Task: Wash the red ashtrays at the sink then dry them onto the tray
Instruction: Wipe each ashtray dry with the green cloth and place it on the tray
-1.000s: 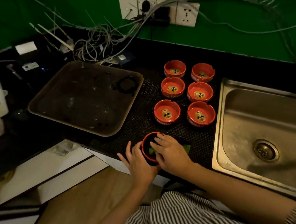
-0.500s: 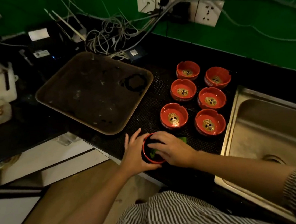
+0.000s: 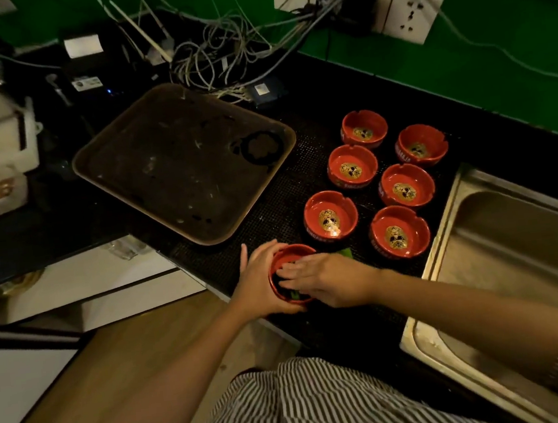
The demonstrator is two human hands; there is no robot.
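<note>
1. My left hand [image 3: 261,282] cupped the near ashtray [image 3: 291,272] from its left side, fingers curled round the wall.
2. My right hand [image 3: 326,282] lay over the ashtray's mouth, fingers reaching inside onto something green; I could not tell whether they pinched it.
3. Six other ashtrays [image 3: 398,231] sat between the tray [image 3: 176,160] and the sink [image 3: 515,241].

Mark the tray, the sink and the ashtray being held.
tray [image 3: 145,135]: head view, on its left rim.
sink [image 3: 514,238]: head view, on the bare basin wall.
held ashtray [image 3: 290,253]: head view, on its red far rim, between the hands.
</note>
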